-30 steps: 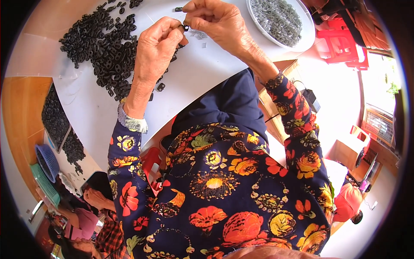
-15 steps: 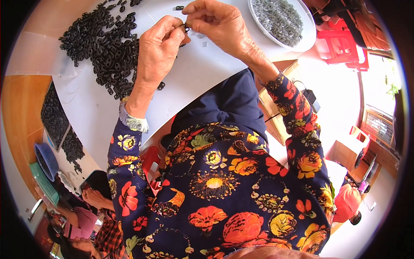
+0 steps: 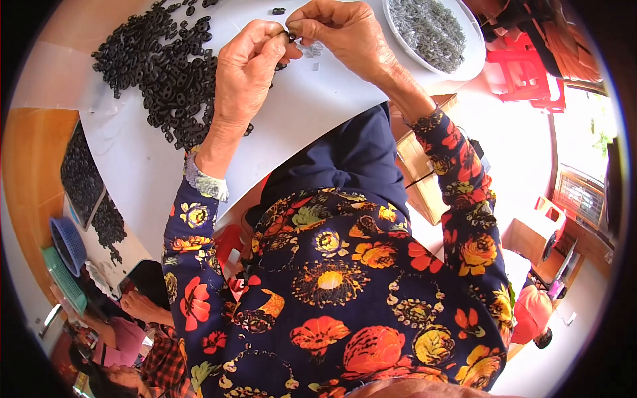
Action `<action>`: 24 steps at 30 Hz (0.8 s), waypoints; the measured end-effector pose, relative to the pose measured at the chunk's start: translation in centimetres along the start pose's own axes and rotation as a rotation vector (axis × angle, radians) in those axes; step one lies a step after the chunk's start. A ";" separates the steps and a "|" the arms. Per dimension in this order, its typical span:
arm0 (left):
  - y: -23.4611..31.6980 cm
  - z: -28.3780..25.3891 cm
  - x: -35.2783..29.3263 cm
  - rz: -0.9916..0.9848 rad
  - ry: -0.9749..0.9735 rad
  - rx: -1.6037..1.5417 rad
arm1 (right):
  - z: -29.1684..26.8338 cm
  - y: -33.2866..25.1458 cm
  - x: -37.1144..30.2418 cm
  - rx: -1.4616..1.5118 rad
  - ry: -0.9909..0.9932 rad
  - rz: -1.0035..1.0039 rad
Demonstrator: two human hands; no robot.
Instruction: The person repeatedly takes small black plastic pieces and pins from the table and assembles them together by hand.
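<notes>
Both hands up near the far side of the white tabletop (image 3: 318,99), close to the top of view. Left hand (image 3: 242,73): thumb and index finger pinched on a small black holed piece (image 3: 290,38), other fingers curled in. Right hand (image 3: 352,41): thumb and fingertips bent in, meeting the same piece; can't make out whether they grip it or something tiny against it. The piece sits between the two sets of fingertips, raised over the table.

Heap of black two-holed pieces (image 3: 176,93) left of the left hand, partly behind its wrist, stragglers by the forearm. One loose black piece (image 3: 278,11) lies apart, beyond the fingertips. Few clear bits (image 3: 314,52) on the table just under the hands. Round white tub (image 3: 476,53) of clear pieces (image 3: 428,33) right of the right hand, close to the table's right edge.

Near edge runs diagonally, dark trousers (image 3: 338,159) just past it; both forearms cross this edge. Bare strip between hands and near edge, widest below the right hand; another at the table's left corner. Tightest sides: heap against left wrist, tub beside right hand. Past the left edge: tray of black pieces (image 3: 81,176), blue basket (image 3: 68,245).
</notes>
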State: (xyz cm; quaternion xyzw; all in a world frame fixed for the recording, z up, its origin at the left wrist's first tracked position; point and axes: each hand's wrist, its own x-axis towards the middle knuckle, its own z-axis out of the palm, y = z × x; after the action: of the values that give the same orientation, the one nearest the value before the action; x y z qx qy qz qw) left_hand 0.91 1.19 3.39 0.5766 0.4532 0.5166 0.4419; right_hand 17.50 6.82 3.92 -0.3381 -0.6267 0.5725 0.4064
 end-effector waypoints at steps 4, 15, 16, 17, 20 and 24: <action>-0.1 0.0 -0.1 0.014 0.021 -0.035 | 0.4 -1.1 -0.2 -0.193 0.001 0.030; -0.4 -0.6 0.1 -0.023 -0.008 -0.035 | 0.5 -1.0 -0.1 -0.141 -0.018 -0.043; -0.5 -0.6 0.1 -0.025 -0.034 -0.087 | 0.1 -1.0 0.0 -0.144 -0.017 -0.044; -0.5 -0.5 0.2 -0.022 -0.034 -0.089 | -0.3 -0.9 0.2 -0.184 -0.049 -0.074; -0.6 -0.3 0.1 -0.116 -0.060 -0.163 | -0.6 -1.0 0.7 -0.207 -0.117 -0.016; -0.3 0.4 -0.1 -0.035 0.026 -0.150 | 0.1 -2.1 0.6 -0.203 -0.115 0.080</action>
State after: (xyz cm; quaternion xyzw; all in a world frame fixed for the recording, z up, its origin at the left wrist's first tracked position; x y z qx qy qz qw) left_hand 1.32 1.14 3.07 0.5271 0.4290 0.5488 0.4867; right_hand 17.29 7.06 6.06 -0.3688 -0.6899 0.5402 0.3103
